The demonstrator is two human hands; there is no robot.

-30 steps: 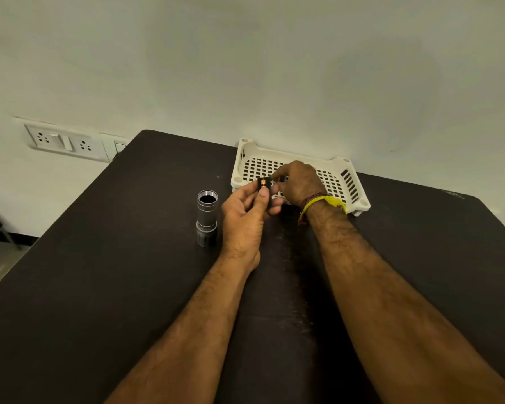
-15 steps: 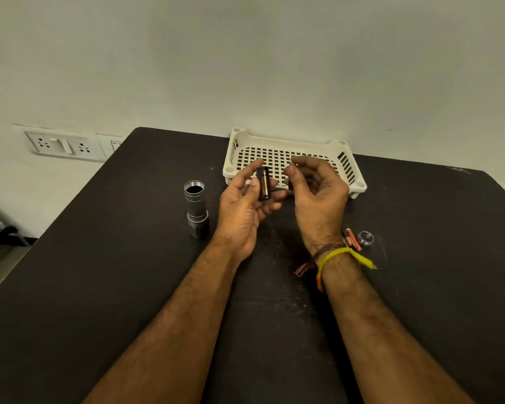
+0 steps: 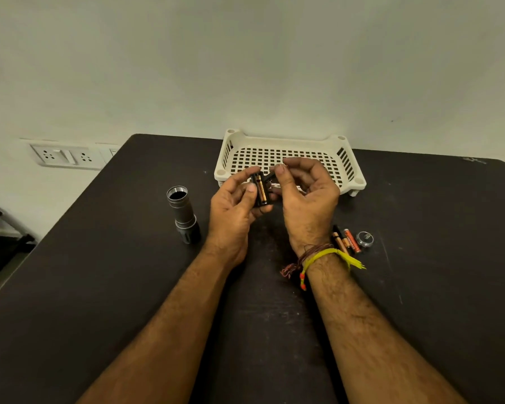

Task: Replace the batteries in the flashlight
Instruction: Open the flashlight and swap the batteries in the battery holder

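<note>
**Both hands at the battery holder above the black table**

Head view: the left hand (image 3: 230,211) is closed around a black battery holder (image 3: 261,190), held upright between thumb and fingers; 1 battery with a copper stripe sits in it. The right hand (image 3: 306,199) pinches a small dark battery (image 3: 270,177) between thumb and forefinger, its end touching the top of the holder. The flashlight body (image 3: 183,217) stands upright on the table (image 3: 99,287), open end up, left of the left hand. Right of the right wrist lie loose batteries (image 3: 346,239) close together, and just beside them the round tail cap (image 3: 365,239). A white basket (image 3: 292,153) stands behind the hands, by the wall.
</note>
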